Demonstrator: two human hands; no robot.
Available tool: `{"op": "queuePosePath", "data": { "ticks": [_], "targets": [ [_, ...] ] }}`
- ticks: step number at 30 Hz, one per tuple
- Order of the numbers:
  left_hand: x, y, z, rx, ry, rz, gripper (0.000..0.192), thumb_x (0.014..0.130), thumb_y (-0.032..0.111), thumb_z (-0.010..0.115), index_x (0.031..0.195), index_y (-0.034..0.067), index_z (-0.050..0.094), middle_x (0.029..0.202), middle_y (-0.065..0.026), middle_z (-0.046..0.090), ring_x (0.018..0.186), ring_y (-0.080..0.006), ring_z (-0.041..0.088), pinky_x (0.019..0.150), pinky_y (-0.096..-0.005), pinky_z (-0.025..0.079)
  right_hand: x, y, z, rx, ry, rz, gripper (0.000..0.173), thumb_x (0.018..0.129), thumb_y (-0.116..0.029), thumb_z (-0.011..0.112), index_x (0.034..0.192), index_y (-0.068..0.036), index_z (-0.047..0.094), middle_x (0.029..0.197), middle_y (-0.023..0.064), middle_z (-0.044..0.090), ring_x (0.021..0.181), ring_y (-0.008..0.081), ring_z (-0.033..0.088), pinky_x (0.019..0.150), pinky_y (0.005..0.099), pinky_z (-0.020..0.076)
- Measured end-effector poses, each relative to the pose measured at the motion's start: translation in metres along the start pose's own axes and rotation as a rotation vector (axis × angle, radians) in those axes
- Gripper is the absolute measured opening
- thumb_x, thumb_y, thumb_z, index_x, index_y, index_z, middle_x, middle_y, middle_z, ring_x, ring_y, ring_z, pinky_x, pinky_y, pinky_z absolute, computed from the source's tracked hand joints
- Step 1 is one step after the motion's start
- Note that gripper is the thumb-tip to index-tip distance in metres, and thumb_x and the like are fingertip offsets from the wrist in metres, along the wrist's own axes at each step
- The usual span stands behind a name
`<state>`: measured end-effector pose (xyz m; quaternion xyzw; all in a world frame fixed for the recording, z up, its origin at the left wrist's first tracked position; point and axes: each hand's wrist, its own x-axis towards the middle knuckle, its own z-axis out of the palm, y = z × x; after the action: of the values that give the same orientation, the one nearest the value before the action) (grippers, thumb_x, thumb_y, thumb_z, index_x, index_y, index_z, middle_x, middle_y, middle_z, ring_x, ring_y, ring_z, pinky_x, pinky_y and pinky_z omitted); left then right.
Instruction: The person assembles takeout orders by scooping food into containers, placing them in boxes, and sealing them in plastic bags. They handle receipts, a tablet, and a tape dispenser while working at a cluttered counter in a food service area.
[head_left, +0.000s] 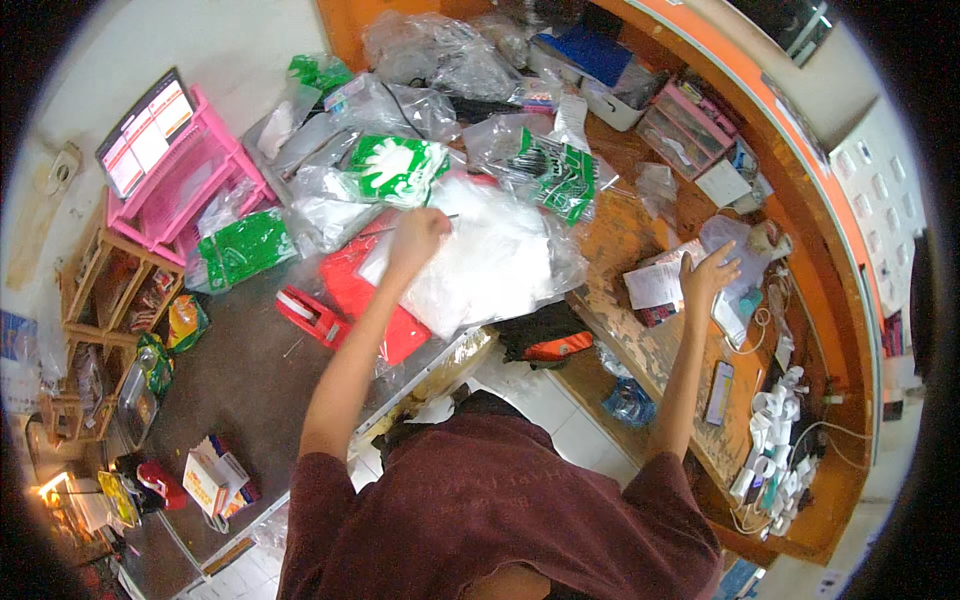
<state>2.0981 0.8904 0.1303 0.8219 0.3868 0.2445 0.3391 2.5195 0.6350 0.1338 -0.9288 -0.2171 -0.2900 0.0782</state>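
Note:
My left hand (420, 234) is closed over a stack of white plastic sheets or bags (491, 262). A thin dark rod (454, 216) pokes out at the fist; what it belongs to is hidden. Beneath the white stack lies a red plastic bag or sheet (409, 334), with a red tape dispenser (311, 316) by its left edge. Far to the right, my right hand (705, 276) has its fingers spread and holds nothing visible. It is over or against a translucent plastic bag (731, 244); contact cannot be told. Printed papers (654, 285) lie just left of that hand.
Green-printed plastic packets (397, 169) and clear bags crowd the back. At left stand a pink plastic rack (195, 180) bearing a tablet (146, 131) and a wooden shelf (112, 285). A phone (720, 392) and piled white plugs or adapters (776, 442) lie along the right.

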Motion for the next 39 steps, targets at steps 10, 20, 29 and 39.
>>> {"op": "queuePosePath", "data": {
  "ticks": [10,20,29,39],
  "targets": [
    [-0.083,0.09,-0.205,-0.966,0.091,0.021,0.021,0.093,0.014,0.052,0.108,0.001,0.056,0.104,-0.0097,0.066,0.089,-0.0168,0.066,0.081,-0.0325,0.055,-0.153,-0.254,-0.106,1.731,-1.744,-1.085,0.096,0.08,-0.026,0.073,0.149,-0.01,0.009,0.154,0.0151,0.016,0.141,0.0302,0.02,0.114,0.0445,0.0245],
    [-0.285,-0.07,-0.298,-1.161,0.752,-0.172,0.028,0.095,0.019,0.051,0.119,0.004,0.052,0.1,-0.008,0.066,0.088,-0.0216,0.064,0.082,-0.0328,0.052,-0.324,-0.371,-0.197,2.126,-2.485,-0.269,0.057,0.079,-0.014,0.074,0.129,-0.009,0.047,0.128,0.0133,0.051,0.115,0.0268,0.053,0.089,0.0381,0.0496],
    [-0.389,-0.078,-0.276,0.257,0.779,-0.37,0.031,0.078,0.024,0.075,0.097,0.001,0.066,0.091,-0.0133,0.069,0.078,-0.0217,0.065,0.069,-0.0336,0.051,-0.458,-0.409,-0.255,1.625,-1.918,-0.356,0.018,0.083,-0.018,0.072,0.092,-0.006,0.063,0.089,0.0014,0.065,0.079,0.0082,0.06,0.067,0.0234,0.0478],
    [-0.43,-0.144,-0.264,-0.111,1.059,-0.357,0.019,0.081,0.004,0.065,0.099,0.002,0.057,0.087,-0.0177,0.062,0.073,-0.026,0.062,0.067,-0.0343,0.048,-0.455,-0.413,-0.294,1.539,-1.574,-0.968,0.018,0.093,-0.016,0.059,0.107,-0.005,0.056,0.097,-0.0005,0.058,0.09,0.009,0.054,0.08,0.0253,0.0452]
  ]
}}
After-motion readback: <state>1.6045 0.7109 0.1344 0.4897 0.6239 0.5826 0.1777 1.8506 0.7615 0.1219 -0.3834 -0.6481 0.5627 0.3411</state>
